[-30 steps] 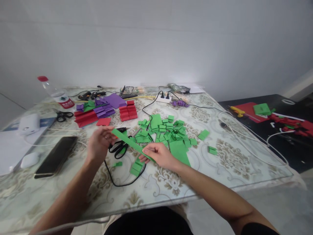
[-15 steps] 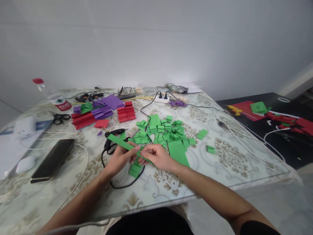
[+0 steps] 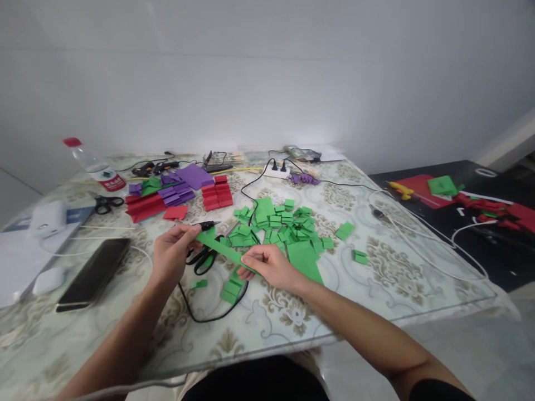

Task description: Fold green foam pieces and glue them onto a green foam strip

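A long green paper strip (image 3: 223,249) is stretched between both hands just above the table. My left hand (image 3: 172,253) pinches its far left end, and my right hand (image 3: 270,264) pinches its near right end. Under the strip lie black scissors (image 3: 203,260) and a black cord (image 3: 209,314). A heap of small green paper pieces (image 3: 280,223) and a larger green sheet (image 3: 305,259) lie just beyond my right hand. A few green pieces (image 3: 229,289) rest below the strip.
Red folded strips (image 3: 217,195) and purple pieces (image 3: 179,186) lie at the back left, near a water bottle (image 3: 94,164) and a second pair of scissors (image 3: 104,203). A phone (image 3: 94,273) lies left. A power strip (image 3: 278,171) and white cables (image 3: 418,245) run right.
My left hand slid in along the strip toward my right hand, then moved back out to the strip's left end. My right hand stayed nearly in place.
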